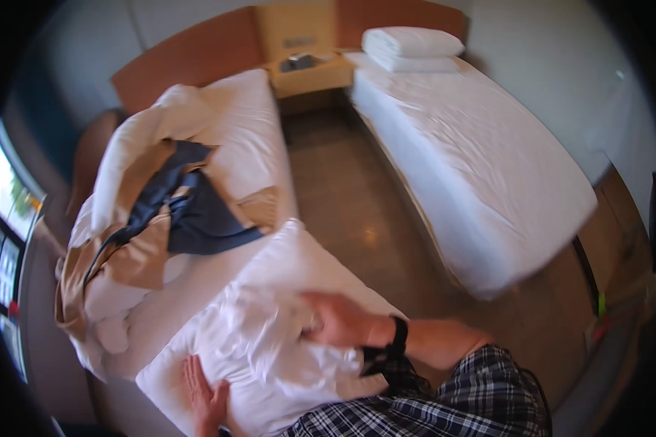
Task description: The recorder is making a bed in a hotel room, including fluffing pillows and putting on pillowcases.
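Observation:
A plump white pillow (311, 262) lies crosswise at the near end of the left bed, close to my lap. On top of it is a bunched white cloth (262, 328), perhaps a pillowcase; its near edge reaches my plaid clothing. My right hand (339, 319), slightly blurred and with a black band at the wrist, grips a gathered part of this cloth. My left hand (199, 388) rests flat on the pillow's left part, thumb spread away from the fingers, holding nothing.
Dark blue and tan cloth (197, 218) lies rumpled over a white duvet (115, 164) on the left bed. Across a wooden floor (339, 180) stands a second bed (470, 153) bearing folded white bedding (413, 46). A nightstand (311, 76) stands between the headboards, with windows (5, 229) at left.

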{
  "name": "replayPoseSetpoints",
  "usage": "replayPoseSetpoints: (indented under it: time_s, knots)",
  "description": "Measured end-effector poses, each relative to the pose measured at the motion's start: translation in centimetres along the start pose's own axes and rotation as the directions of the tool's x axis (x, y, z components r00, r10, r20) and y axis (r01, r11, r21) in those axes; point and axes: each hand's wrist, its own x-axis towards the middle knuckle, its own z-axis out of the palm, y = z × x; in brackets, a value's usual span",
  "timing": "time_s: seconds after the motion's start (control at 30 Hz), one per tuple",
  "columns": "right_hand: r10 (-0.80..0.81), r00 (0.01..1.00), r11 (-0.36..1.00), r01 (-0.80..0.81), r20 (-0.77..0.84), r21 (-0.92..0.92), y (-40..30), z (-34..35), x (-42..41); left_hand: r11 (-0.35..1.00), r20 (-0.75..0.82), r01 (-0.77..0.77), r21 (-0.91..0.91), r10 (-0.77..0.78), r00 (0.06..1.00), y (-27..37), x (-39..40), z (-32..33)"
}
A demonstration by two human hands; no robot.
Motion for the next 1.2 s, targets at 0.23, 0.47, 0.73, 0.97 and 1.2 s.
replayPoseSetpoints:
  time_s: [0.23,0.47,0.73,0.97,1.2]
  knots:
    - [0.061,0.515,0.885,-0.424,-0.855,-0.192,11.6,-21.8,-10.3,0.960,0.159,0.015,0.281,-0.062,0.985,3.8,1.2,-2.8]
    - [0.015,0.073,0.253,-0.965,-0.997,-0.067,23.0,-45.9,-33.6,0.999,-0.006,-0.042,-0.022,0.042,0.999,1.1,2.6,1.6]
    - [0.284,0.498,0.632,-0.740,-0.819,-0.231,28.3,-27.1,-28.1,0.973,-0.118,0.156,0.171,-0.138,0.983,3.1,-3.2,-3.1]
    - [0.470,0.833,0.702,-0.554,0.294,0.447,14.6,-9.0,-14.4,0.766,-0.251,0.572,-0.294,-0.639,0.727,-4.3,-15.4,-0.2]
    - [0.546,0.793,0.663,-0.606,0.270,0.440,9.5,-6.1,-8.4,0.039,0.247,0.478,-0.877,-0.817,0.520,-3.8,-19.9,3.3]
